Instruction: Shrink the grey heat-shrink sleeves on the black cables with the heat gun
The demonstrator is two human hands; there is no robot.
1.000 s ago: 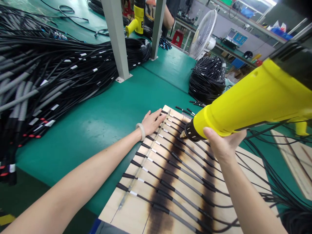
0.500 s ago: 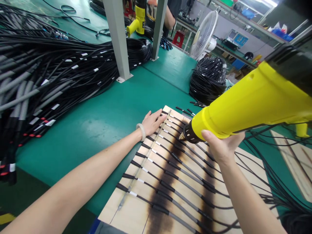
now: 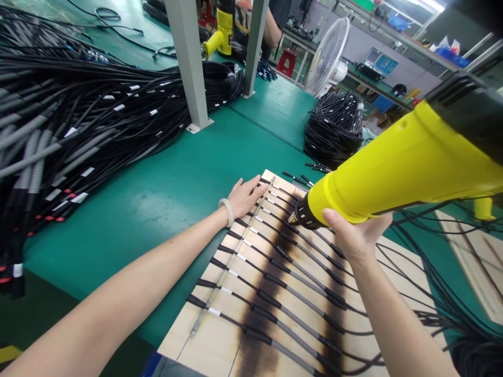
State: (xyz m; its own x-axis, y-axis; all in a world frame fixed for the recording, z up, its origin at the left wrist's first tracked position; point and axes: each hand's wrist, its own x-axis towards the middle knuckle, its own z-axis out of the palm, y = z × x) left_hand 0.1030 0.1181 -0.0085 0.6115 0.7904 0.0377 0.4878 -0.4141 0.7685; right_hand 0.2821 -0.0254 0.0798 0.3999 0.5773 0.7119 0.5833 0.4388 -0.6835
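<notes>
In the head view, the left hand (image 3: 247,197) lies open on the scorched wooden board (image 3: 208,335), beside its row of black cables (image 3: 283,309). The right hand (image 3: 356,235) grips a yellow heat gun (image 3: 393,178) above them. Left of the board, a cable heap (image 3: 78,120) covers the green counter (image 3: 157,220); beyond it stands a cable coil (image 3: 334,128).

A person's left hand (image 3: 247,198) rests flat beside black cables (image 3: 286,310) laid across a scorched wooden board (image 3: 204,335) on a green desk (image 3: 165,162), while the right hand (image 3: 356,235) holds a yellow heat gun (image 3: 393,173) over them.

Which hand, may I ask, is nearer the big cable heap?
Left: the left hand rests on the board, closer to the heap; the right hand, holding the heat gun, lies farther off.
</notes>
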